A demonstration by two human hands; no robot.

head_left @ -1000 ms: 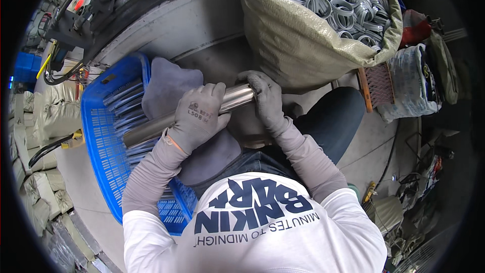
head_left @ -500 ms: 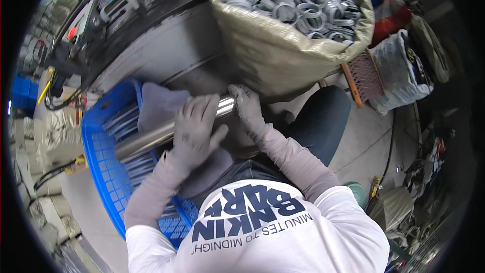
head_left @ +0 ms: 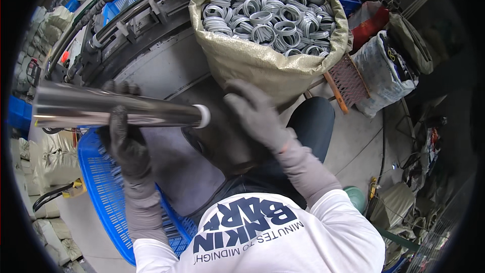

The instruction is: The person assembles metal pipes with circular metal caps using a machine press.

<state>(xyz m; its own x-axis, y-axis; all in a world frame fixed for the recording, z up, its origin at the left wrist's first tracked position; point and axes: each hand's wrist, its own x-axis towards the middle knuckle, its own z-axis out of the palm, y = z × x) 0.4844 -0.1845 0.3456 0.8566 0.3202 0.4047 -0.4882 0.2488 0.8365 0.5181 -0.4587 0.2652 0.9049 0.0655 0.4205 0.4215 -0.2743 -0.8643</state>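
My left hand (head_left: 129, 146), in a grey glove, is closed around a shiny metal tube (head_left: 161, 111), thumb on the near side and fingertips on the far side. The tube lies nearly level, its wider end out to the left. A white ring (head_left: 204, 115) sits at its right end. To the right of that end, apart from it, my gloved right hand (head_left: 255, 116) is open, fingers stretched out and slightly blurred. Beneath my left forearm stands a blue plastic basket (head_left: 93, 172); more metal pieces show through the gap beside my arm.
A woven sack (head_left: 252, 63) full of light grey rings (head_left: 273, 15) stands ahead of my knees. At the far left is a dark machine frame with rails (head_left: 126, 30). Right of the sack are a mesh-seated stool (head_left: 348, 83) and a white bag (head_left: 386, 76).
My left hand has lifted the tube out of the basket and swung it up to the left, now nearly level. My right hand has let go of the tube and opened.
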